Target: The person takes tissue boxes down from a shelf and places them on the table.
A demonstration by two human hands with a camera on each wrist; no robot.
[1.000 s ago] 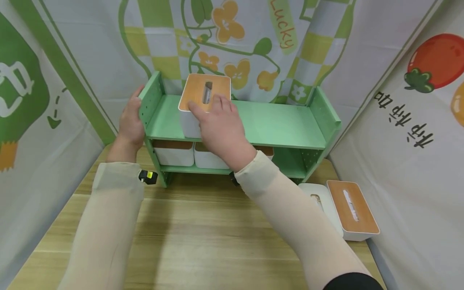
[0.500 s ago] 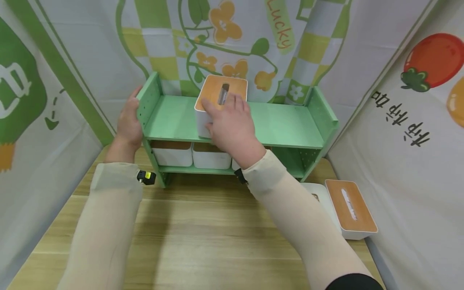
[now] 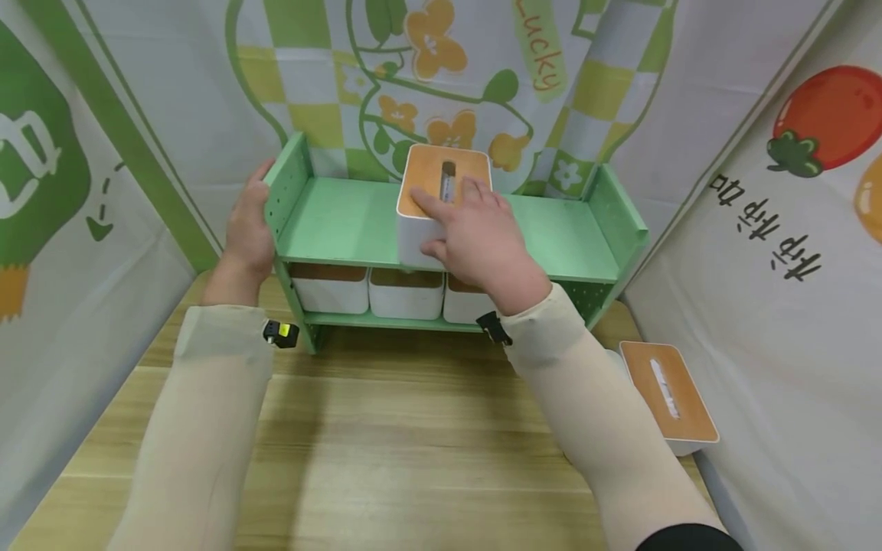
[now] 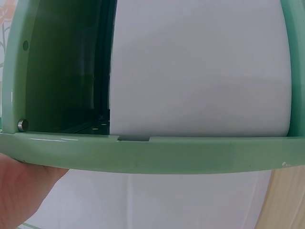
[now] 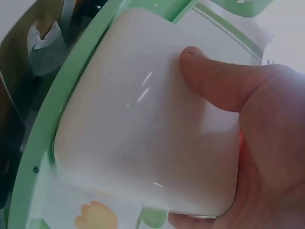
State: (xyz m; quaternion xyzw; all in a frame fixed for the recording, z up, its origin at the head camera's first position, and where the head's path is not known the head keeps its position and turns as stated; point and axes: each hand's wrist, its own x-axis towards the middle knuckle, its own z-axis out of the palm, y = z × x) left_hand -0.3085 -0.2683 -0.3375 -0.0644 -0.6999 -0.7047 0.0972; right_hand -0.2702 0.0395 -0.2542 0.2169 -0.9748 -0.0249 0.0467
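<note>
A white box [image 3: 419, 239] with a brown lid [image 3: 427, 180] is at the front of the top shelf [image 3: 338, 222], near the middle. The right hand [image 3: 492, 245] grips it, with the thumb on the white side and other fingers on the lid. The left hand [image 3: 246, 233] presses the outside of the green rack's [image 3: 285, 191] left end, its fingers stretched out. Three white bins [image 3: 405, 298] sit side by side below. Another brown-topped box [image 3: 682, 398] is on the bench [image 3: 386, 436], to the right.

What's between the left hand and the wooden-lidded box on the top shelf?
The head view shows the green side panel, then a bare stretch of top shelf, before the box.
</note>
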